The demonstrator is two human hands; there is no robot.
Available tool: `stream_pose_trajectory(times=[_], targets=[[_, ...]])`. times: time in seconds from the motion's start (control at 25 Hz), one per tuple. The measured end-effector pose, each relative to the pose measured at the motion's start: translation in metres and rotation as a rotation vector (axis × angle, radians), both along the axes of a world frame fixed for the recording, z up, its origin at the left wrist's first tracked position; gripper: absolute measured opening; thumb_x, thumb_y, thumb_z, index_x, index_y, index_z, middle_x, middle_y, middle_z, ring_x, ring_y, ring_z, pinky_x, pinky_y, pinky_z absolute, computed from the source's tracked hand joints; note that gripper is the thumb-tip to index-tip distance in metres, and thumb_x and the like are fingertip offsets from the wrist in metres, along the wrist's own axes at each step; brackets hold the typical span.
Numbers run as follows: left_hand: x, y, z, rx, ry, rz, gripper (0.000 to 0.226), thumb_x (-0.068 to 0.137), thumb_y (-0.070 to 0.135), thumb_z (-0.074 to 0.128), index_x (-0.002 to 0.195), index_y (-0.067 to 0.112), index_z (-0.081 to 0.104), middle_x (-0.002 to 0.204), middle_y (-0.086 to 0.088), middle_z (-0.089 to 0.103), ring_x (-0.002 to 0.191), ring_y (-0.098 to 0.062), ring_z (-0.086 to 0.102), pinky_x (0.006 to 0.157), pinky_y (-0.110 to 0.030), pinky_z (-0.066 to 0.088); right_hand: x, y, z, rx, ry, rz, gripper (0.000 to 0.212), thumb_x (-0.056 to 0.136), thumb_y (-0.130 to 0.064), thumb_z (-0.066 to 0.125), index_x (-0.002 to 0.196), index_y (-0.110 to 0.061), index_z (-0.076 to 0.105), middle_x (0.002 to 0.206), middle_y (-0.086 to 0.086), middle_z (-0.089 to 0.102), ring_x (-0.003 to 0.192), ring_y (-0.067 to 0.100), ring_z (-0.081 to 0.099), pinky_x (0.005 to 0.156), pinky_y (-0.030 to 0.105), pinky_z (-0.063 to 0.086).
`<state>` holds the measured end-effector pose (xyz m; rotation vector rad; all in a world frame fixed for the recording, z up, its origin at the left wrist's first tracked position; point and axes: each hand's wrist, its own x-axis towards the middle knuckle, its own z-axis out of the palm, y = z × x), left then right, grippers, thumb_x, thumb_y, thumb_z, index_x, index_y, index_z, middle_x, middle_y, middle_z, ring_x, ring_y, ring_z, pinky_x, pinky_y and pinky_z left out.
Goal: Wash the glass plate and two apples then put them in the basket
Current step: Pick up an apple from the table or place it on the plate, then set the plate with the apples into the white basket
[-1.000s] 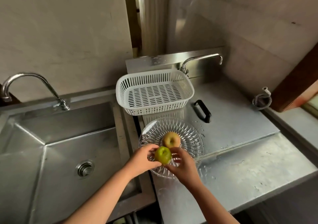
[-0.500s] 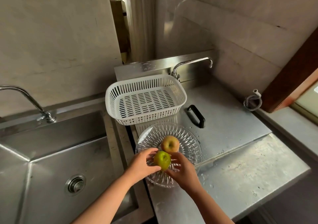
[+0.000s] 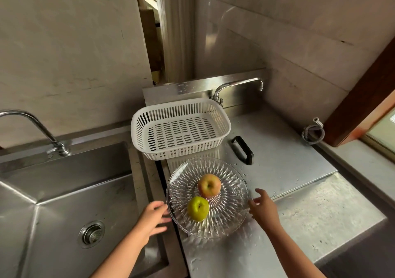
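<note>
A cut-glass plate [image 3: 233, 220] lies on the steel counter just right of the sink. On it rest a green apple [image 3: 198, 208] near the front and a yellow-red apple [image 3: 209, 185] behind it. My left hand [image 3: 152, 220] is open at the plate's left rim, fingers spread, and looks to touch the edge. My right hand [image 3: 264, 209] is open at the plate's right rim. Neither hand holds anything. The white slotted basket [image 3: 180, 128] stands empty just behind the plate.
A deep steel sink [image 3: 64, 203] with a drain [image 3: 91, 233] and a curved tap [image 3: 32, 128] lies to the left. A second tap [image 3: 239, 86] rises behind the basket. A steel cover with a black handle [image 3: 242, 149] lies right of the basket. A coiled hose [image 3: 313, 132] sits by the wall.
Both hands held the green apple over the plate; it now rests on the plate, and the hands have opened and spread apart to the plate's left and right rims.
</note>
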<state>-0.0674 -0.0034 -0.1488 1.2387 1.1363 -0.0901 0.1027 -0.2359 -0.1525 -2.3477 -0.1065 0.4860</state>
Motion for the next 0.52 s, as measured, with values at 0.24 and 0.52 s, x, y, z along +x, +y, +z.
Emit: stream_pose_trajectory(times=[0.24, 0.52], targets=[[0.008, -0.015, -0.002, -0.055, -0.046, 0.000, 0.031, 0.092, -0.003, 0.042, 0.120, 0.011, 0.048, 0.091, -0.016, 0.060, 0.068, -0.027, 0.065, 0.055, -0.032, 0.056, -0.008, 0.011, -0.007, 0.089, 0.048, -0.030, 0.028, 0.087, -0.008, 0.053, 0.115, -0.003, 0.057, 0.102, 0.022, 0.070, 0.083, 0.037, 0.068, 0.078, 0.049, 0.056], [-0.013, -0.012, 0.019, -0.068, -0.152, 0.014, 0.028, 0.092, -0.002, 0.046, 0.116, 0.010, 0.053, 0.090, -0.019, 0.066, 0.071, -0.029, 0.068, 0.051, -0.030, 0.057, -0.010, 0.004, 0.010, 0.248, 0.132, -0.015, 0.032, 0.084, 0.005, 0.051, 0.115, -0.003, 0.056, 0.091, 0.017, 0.062, 0.063, 0.031, 0.067, 0.057, 0.041, 0.057]])
